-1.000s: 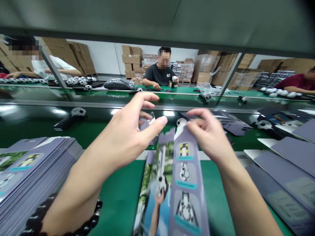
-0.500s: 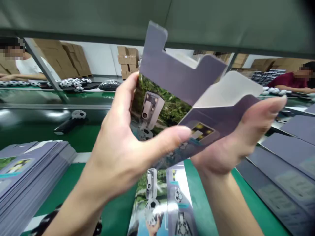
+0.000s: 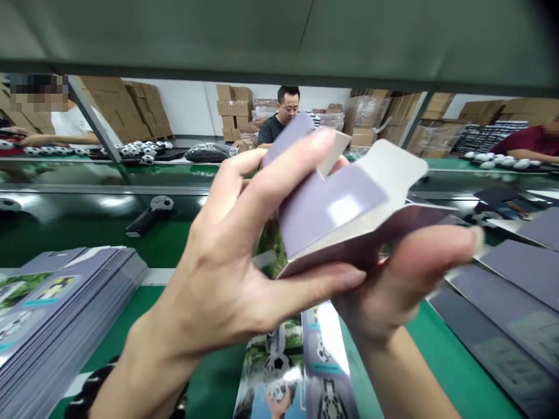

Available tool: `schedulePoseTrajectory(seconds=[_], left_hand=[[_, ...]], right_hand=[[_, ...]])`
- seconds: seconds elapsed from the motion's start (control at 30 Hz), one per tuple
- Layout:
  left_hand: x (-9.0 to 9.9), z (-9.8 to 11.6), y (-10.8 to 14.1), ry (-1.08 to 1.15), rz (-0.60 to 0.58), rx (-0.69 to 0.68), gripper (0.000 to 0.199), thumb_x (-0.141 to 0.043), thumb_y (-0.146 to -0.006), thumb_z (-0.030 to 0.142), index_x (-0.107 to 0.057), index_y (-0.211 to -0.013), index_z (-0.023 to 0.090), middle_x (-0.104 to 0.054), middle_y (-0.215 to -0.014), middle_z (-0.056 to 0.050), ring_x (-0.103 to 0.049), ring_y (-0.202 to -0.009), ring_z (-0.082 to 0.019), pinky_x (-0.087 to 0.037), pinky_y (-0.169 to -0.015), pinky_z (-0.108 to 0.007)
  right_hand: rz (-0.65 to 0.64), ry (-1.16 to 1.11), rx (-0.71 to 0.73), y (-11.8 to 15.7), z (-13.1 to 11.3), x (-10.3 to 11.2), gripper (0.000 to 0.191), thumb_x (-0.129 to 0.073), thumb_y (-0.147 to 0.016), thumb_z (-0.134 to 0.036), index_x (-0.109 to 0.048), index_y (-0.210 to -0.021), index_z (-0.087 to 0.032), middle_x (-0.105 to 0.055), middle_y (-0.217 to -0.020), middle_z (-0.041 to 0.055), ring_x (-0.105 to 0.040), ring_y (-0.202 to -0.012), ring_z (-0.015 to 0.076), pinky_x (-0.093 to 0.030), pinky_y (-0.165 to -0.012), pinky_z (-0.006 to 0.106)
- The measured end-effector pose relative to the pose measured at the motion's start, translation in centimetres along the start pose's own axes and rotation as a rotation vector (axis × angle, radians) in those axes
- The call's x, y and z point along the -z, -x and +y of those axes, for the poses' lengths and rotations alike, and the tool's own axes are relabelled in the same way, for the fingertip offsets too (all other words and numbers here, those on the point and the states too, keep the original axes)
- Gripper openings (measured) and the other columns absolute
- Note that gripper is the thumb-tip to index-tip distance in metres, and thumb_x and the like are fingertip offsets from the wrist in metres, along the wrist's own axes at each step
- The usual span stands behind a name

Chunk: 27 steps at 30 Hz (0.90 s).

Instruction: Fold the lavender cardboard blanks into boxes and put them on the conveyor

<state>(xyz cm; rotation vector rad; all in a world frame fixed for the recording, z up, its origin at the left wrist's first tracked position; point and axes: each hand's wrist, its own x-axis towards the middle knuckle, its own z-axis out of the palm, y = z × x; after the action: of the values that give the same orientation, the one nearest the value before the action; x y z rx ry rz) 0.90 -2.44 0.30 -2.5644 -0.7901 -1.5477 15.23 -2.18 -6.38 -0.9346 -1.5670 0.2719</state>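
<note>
A purple printed cardboard box (image 3: 336,212) is held up between both hands, its end flaps towards me. My left hand (image 3: 227,256) grips its left side, with fingers over a folded flap and the thumb along the lower edge. From the right, my right hand (image 3: 393,285) supports the box, its thumb pointing outward and its fingers mostly hidden behind the card. A pale side flap (image 3: 395,174) sticks up at the right. Below the hands, another printed box (image 3: 286,378) with soccer-ball pictures lies on the green surface.
A stack of flat purple boxes (image 3: 87,308) stands at left, more purple cartons (image 3: 493,326) at right. A black handheld item with a soccer-ball head (image 3: 151,215) lies on the green belt (image 3: 187,227). Co-workers sit beyond, and a metal panel (image 3: 262,35) hangs overhead.
The box has tipped, and its notched end flap is now folded over under my left fingers. My left hand has shifted from the side onto the flap. Another person has come into view behind.
</note>
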Motion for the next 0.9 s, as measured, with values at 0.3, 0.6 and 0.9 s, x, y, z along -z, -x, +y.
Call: schedulePoseTrajectory(seconds=[0.3,0.6,0.9], left_hand=[[-0.2,0.9,-0.5,0.078,0.011,-0.081,0.031,-0.068,-0.089,0.045,-0.053,-0.106,0.024,-0.056,-0.128,-0.003,-0.05,-0.126,-0.021,-0.048,-0.108,-0.042],[-0.5,0.3,-0.5,0.082,-0.023,-0.096,0.025,-0.066,-0.092,0.048,-0.064,-0.103,0.026,-0.062,-0.111,-0.001,-0.058,-0.108,-0.019,-0.048,-0.104,-0.044],[1.2,0.3,-0.7,0.283,0.024,0.201,0.038,-0.076,-0.077,0.052,-0.057,-0.099,0.027,-0.063,-0.1,-0.001,-0.063,-0.091,-0.023,-0.056,-0.057,-0.036]], right_hand=[[-0.008,-0.829,-0.08,-1.9,-3.5,1.4,0.029,-0.053,-0.098,-0.042,-0.058,-0.12,-0.024,-0.065,-0.117,0.001,-0.062,-0.117,0.0235,-0.06,-0.09,0.032],[0.076,-0.492,-0.221,-1.5,-3.3,0.6,0.037,-0.025,-0.103,-0.047,-0.046,-0.123,-0.025,-0.061,-0.121,0.0067,-0.059,-0.123,0.0245,-0.062,-0.085,0.036],[-0.032,-0.265,0.207,-1.7,-3.1,1.1,0.038,-0.058,-0.093,-0.059,-0.055,-0.116,-0.029,-0.046,-0.142,-0.0018,-0.034,-0.143,0.0254,-0.032,-0.122,0.045]])
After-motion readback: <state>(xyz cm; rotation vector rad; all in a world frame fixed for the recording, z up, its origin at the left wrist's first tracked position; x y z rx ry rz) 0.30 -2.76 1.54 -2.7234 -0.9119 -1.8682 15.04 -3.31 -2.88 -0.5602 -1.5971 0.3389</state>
